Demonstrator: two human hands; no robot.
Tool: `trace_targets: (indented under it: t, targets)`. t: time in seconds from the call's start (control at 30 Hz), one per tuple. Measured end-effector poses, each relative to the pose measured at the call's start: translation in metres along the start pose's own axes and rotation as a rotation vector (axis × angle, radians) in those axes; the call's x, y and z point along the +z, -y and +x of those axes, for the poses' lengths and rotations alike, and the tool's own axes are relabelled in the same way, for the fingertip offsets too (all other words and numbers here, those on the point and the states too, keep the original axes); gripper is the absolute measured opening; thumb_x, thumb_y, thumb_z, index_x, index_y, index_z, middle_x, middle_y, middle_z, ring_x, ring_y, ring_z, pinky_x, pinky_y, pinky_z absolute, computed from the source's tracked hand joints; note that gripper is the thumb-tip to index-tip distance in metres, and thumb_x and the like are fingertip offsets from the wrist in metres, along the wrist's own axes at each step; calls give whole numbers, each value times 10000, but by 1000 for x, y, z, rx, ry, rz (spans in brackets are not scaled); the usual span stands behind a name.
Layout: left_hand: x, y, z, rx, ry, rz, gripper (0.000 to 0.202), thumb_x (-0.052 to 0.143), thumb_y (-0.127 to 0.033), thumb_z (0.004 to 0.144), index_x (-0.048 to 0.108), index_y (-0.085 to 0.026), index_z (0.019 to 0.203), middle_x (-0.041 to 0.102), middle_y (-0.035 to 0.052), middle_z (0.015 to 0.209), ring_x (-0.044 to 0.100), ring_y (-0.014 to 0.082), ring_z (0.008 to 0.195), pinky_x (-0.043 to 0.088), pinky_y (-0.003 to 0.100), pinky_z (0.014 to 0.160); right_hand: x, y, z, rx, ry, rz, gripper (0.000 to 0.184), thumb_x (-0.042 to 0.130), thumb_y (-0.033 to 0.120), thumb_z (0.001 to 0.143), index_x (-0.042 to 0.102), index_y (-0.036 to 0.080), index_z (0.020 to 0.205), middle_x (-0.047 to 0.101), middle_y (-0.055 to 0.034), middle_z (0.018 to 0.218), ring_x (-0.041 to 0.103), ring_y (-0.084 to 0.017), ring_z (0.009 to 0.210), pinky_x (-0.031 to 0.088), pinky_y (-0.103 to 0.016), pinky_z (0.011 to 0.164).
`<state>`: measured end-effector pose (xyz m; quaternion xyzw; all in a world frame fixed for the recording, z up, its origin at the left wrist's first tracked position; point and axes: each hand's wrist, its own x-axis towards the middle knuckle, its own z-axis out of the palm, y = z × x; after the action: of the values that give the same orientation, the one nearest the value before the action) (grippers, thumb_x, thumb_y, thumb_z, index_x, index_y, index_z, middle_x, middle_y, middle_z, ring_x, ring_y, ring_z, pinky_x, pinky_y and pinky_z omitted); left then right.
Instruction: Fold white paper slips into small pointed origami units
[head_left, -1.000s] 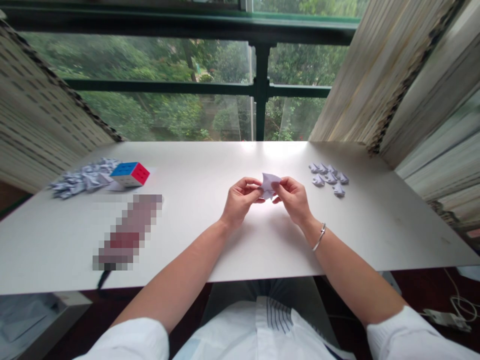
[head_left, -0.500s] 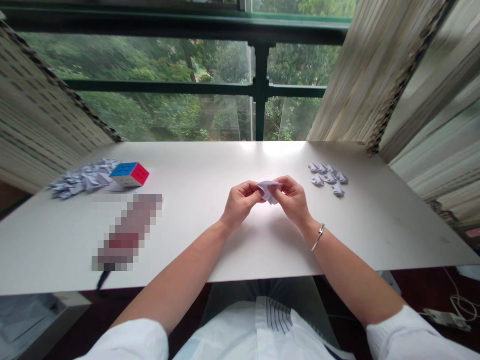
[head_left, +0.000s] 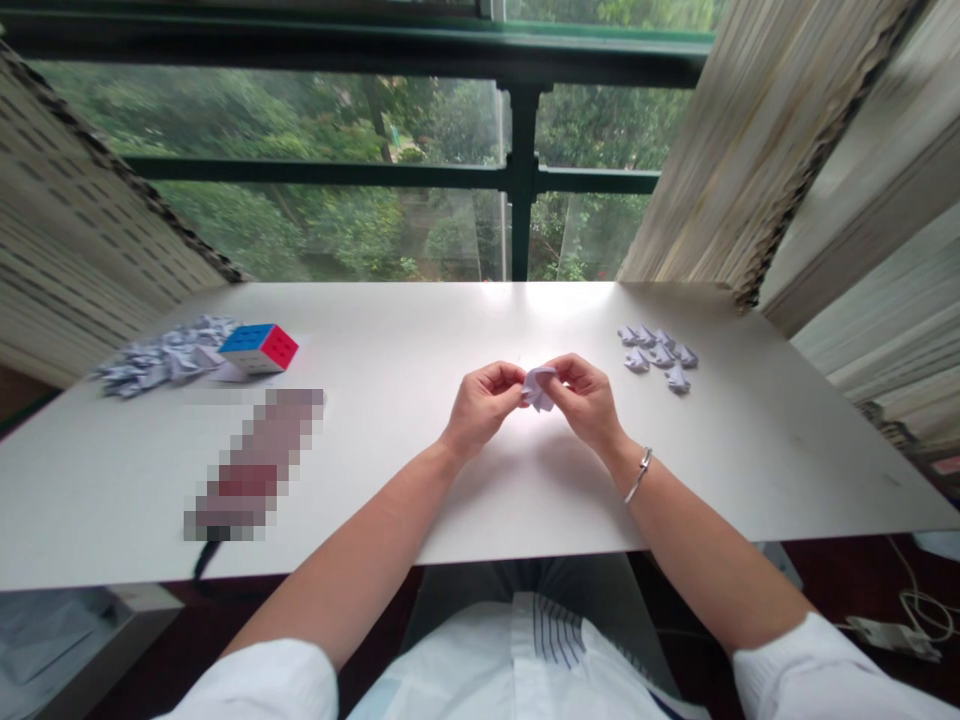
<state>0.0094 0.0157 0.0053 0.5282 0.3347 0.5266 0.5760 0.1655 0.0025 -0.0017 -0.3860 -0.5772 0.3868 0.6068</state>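
Over the middle of the white table (head_left: 420, 330) both my hands pinch one small pale lilac piece of folded paper (head_left: 538, 388). My left hand (head_left: 482, 405) grips its left side with curled fingers. My right hand (head_left: 587, 400), with a silver bracelet on the wrist, holds the right side with thumb and fingers closed on it. The paper is bunched small between the fingertips, just above the tabletop.
Several small folded lilac paper pieces (head_left: 658, 357) lie to the right of my hands. At the far left sits a pile of paper pieces (head_left: 161, 358) with a colourful puzzle cube (head_left: 259, 347) beside it. A blurred-out object (head_left: 255, 465) lies front left. A window is behind the table.
The paper stood up as a wider pointed shape a second ago; now it is folded down smaller between my fingertips. Both hands have stayed in place.
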Motion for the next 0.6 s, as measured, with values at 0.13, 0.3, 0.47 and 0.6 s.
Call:
trace_targets:
  t: [0.13, 0.3, 0.47, 0.6]
  targets:
    - [-2, 0, -1, -15, 34, -58, 177, 782, -277, 705, 690, -135, 754, 672, 8, 669, 628, 117, 623, 536, 253, 652, -1, -2, 0, -5, 17, -12, 268, 731, 460, 806, 677, 198, 820, 660, -11, 718, 600, -134, 628, 501, -263, 560]
    - [-4, -2, -1, -136, 95, -132, 342, 726, -454, 793, 694, -120, 726, 671, 35, 681, 642, 132, 656, 557, 275, 687, -4, -5, 2, -138, 11, -118, 138, 748, 362, 805, 737, 228, 832, 657, -37, 852, 626, -161, 773, 496, -267, 590]
    - [-4, -2, 0, -148, 84, -120, 337, 800, -439, 731, 681, -125, 702, 663, 21, 673, 627, 118, 654, 550, 262, 684, -7, -3, 3, -192, 24, -161, 75, 725, 292, 823, 754, 245, 873, 642, -37, 886, 620, -149, 788, 468, -245, 552]
    - [-4, 0, 0, -78, 69, -74, 322, 806, -431, 727, 695, -129, 747, 687, 27, 713, 639, 125, 668, 547, 274, 701, -6, -3, 1, -146, 36, -159, 134, 696, 336, 849, 742, 229, 915, 678, -35, 877, 642, -145, 741, 520, -263, 583]
